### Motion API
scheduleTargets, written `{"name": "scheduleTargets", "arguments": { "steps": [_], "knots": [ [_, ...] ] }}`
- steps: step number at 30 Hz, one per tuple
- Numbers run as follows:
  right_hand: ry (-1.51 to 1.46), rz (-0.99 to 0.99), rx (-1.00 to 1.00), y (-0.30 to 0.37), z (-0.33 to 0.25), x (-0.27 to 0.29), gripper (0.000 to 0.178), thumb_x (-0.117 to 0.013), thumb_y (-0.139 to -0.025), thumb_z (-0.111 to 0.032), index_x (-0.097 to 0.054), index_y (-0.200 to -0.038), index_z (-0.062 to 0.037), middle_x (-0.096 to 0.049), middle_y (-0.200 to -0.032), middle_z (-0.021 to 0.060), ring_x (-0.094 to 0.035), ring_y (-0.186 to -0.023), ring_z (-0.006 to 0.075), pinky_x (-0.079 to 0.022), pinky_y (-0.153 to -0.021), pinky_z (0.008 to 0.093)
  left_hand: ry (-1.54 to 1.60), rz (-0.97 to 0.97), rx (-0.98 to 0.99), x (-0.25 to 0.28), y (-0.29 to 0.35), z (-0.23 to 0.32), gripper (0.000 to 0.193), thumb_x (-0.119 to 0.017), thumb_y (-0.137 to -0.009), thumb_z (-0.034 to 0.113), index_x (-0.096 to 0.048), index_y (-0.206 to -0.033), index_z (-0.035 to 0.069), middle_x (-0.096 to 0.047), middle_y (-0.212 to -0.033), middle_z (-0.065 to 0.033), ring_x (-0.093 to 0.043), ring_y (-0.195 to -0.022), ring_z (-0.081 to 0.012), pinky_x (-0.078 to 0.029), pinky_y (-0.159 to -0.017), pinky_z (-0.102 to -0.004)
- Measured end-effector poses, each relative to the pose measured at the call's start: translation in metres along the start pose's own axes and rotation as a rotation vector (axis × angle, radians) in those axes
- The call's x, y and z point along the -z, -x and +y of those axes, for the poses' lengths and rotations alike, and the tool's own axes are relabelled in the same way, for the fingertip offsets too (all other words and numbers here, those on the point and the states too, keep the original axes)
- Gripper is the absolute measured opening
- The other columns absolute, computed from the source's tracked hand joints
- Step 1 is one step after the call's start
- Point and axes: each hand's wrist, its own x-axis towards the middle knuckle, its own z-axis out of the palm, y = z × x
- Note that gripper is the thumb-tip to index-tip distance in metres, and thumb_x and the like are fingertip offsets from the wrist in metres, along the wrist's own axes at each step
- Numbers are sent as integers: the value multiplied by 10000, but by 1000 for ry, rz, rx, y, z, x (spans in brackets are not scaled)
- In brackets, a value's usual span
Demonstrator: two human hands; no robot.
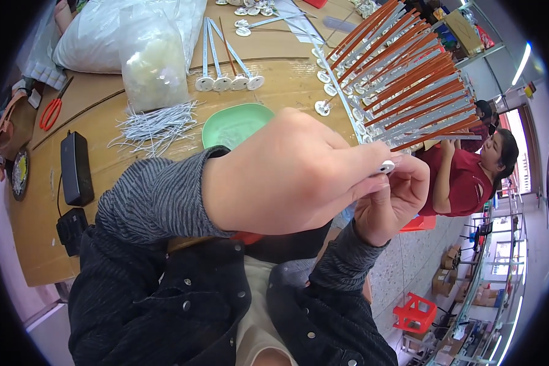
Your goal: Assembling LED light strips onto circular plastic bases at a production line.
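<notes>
My left hand (299, 168) reaches across in front of my chest, back of the hand up, its thumb and fingers pinched together. At their tips a small white round piece (386, 166) with a dark hole shows. Close against it is my right hand (399, 195), palm side partly visible, fingers curled in at the same piece. Both hands appear to hold it; the rest of what they grip is hidden by the fingers. Just beyond my left hand sits a shallow green bowl (233, 119). White twist-tie-like strips (155, 129) lie in a loose pile left of the bowl.
Rows of orange and grey sticks with white round bases (409, 79) fill the table's right side. Several strips on white discs (222, 82) lie at the back. A plastic bag (152, 67), red-handled scissors (52, 113) and a black box (76, 168) are left. A person (470, 168) sits right.
</notes>
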Motion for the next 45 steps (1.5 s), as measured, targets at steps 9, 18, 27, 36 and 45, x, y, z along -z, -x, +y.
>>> {"name": "scheduleTargets", "arguments": {
  "steps": [9,18,27,36,45],
  "knots": [
    [-33,-22,12,0,-7,-4,281,-725,-844,71,-545,-1054,26,-639,-939,150,-640,-787,177,-551,-642,277,49,47,-5,-4,0,2,343,-806,-776,85,-717,-1098,7,-577,-581,-62,-591,-472,-198,-438,-434,-292],
    [-31,-23,-3,1,-10,-6,267,-729,-834,70,-542,-1019,27,-633,-911,157,-629,-735,170,-539,-590,263,97,39,-8,0,1,2,330,-801,-767,56,-730,-1086,14,-589,-586,-54,-599,-478,-194,-436,-430,-292],
    [156,-39,-141,-10,0,5,161,-675,-844,81,-608,-990,74,-676,-867,117,-642,-686,153,-526,-640,262,-222,-176,158,17,-3,10,472,-741,-803,278,-626,-1212,73,-597,-573,-61,-611,-484,-248,-473,-453,-338],
    [765,-696,70,-93,115,3,119,-746,-833,0,-687,-935,14,-700,-775,133,-684,-622,191,-532,-565,283,-590,5,82,-5,12,20,330,-636,-662,152,-704,-961,28,-513,-635,-3,-524,-551,-138,-382,-465,-256],
    [817,-970,154,-138,179,-17,147,-743,-827,-20,-708,-969,-6,-702,-788,142,-683,-661,254,-538,-602,305,-428,-173,99,-5,13,3,307,-648,-653,167,-698,-905,0,-545,-613,-20,-542,-549,-152,-385,-466,-270]
  ]
}}
